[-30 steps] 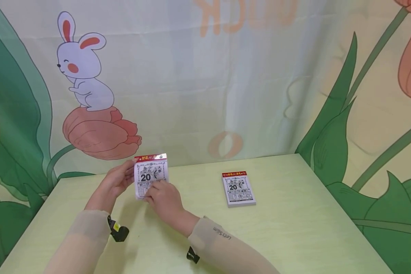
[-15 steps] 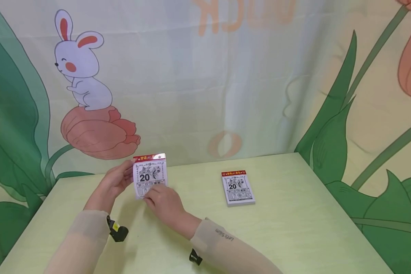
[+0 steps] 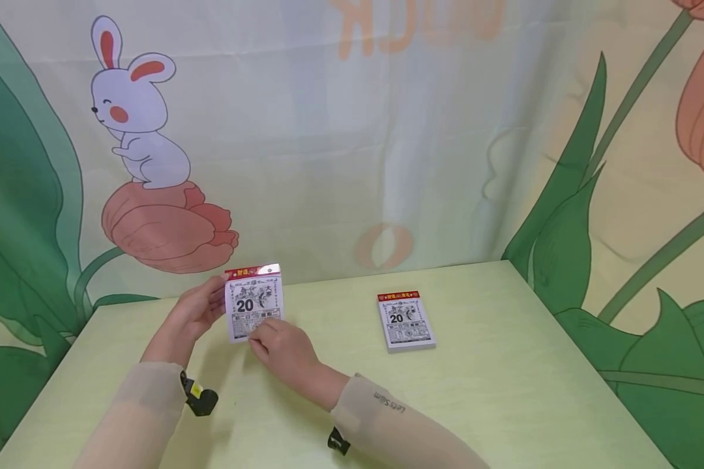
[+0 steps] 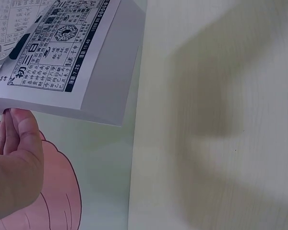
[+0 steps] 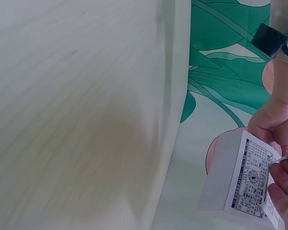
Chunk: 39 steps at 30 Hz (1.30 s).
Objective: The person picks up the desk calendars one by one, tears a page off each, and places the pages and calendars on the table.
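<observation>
In the head view my left hand holds a tear-off calendar by its left side, raised above the table. The calendar has a red header, and its white front sheet is printed with a large 20. My right hand pinches the bottom of that front sheet. From the left wrist, the thick pad shows a printed page under the lifted sheet, with my left fingers at its edge. The right wrist view has the right fingers on the sheet, beside the pad's printed page.
A second, similar calendar lies flat on the pale green table, to the right. Behind the table hangs a curtain printed with a rabbit, flowers and leaves. Black wrist cameras sit on both sleeves.
The front sheet has gone from slightly bowed to flatter in the head view. Both hands keep their hold, and the whole view has shifted slightly.
</observation>
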Available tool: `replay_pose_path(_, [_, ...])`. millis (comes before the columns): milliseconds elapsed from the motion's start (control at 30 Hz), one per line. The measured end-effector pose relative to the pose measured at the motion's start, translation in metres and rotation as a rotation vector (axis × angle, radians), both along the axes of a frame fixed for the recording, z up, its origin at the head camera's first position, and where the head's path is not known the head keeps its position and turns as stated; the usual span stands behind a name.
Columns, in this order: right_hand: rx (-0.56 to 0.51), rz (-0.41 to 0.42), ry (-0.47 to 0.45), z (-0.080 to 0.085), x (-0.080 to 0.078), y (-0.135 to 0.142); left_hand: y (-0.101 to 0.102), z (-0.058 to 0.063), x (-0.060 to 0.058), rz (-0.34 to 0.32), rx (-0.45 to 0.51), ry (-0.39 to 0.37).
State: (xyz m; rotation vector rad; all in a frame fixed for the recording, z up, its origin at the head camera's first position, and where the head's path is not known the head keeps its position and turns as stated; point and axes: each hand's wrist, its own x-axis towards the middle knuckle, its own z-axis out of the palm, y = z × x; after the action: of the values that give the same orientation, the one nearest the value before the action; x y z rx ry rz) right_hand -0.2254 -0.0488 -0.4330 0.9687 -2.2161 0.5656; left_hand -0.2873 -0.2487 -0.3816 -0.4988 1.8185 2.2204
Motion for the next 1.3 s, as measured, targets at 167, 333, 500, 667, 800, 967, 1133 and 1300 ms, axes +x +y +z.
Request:
replay_pose_path(167, [-0.039, 0.02, -0.016, 0.0, -0.001, 0.002, 0.0, -0.001, 0.001, 0.011, 0.007, 0.004])
replay_pose_path(333, [-0.062, 0.034, -0.057, -0.002, -0.002, 0.003, 0.001, -0.002, 0.001, 0.019, 0.021, 0.009])
replay_pose_path(500, [-0.098, 0.048, -0.091, -0.001, -0.002, 0.004, 0.001, -0.001, 0.0, 0.015, 0.012, 0.009])
replay_pose_path(667, [-0.132, 0.044, -0.099, -0.001, -0.001, 0.004, 0.003, 0.0, 0.001, 0.014, -0.003, 0.005])
replay_pose_path(800, [-0.151, 0.041, -0.115, -0.001, -0.001, 0.004, 0.004, 0.0, 0.0, 0.015, -0.013, -0.003])
replay_pose_path(967, [-0.193, 0.046, -0.134, -0.003, -0.001, 0.006, 0.006, 0.0, -0.001, 0.029, -0.017, -0.009])
replay_pose_path(1133, [-0.241, 0.058, -0.152, -0.005, 0.0, 0.006, 0.009, -0.001, -0.001, 0.035, -0.019, 0.0])
replay_pose_path(1300, [-0.265, 0.052, -0.202, -0.006, 0.0, 0.006, 0.011, 0.001, 0.0, 0.043, -0.024, -0.008])
